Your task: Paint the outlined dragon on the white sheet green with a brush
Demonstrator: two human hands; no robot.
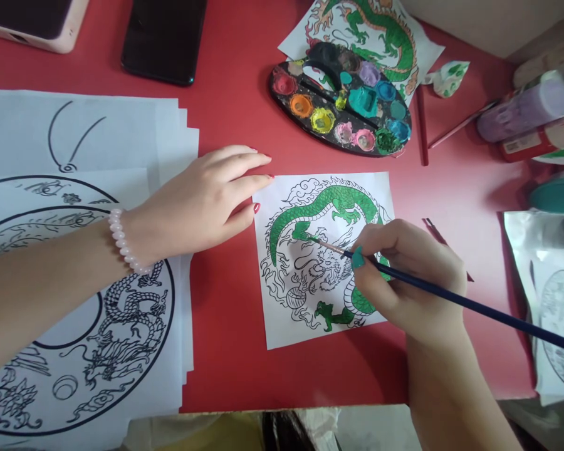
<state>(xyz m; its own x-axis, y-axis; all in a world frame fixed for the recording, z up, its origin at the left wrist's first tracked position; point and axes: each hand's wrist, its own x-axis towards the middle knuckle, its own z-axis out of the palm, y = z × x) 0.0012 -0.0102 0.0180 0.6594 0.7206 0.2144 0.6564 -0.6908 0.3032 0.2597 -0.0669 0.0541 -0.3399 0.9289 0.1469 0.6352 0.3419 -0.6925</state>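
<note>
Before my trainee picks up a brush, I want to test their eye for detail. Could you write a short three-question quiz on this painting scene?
1. True or false: on the centre dragon sheet, the dragon's head is painted green.
2. What does the right hand's grip hold?
3. Which thing does the paint palette partly cover?
A) the black phone
B) the upper dragon picture
C) the beaded bracelet

Key: 1. False; the head is unpainted line work. 2. A dark blue paintbrush. 3. B.
</note>
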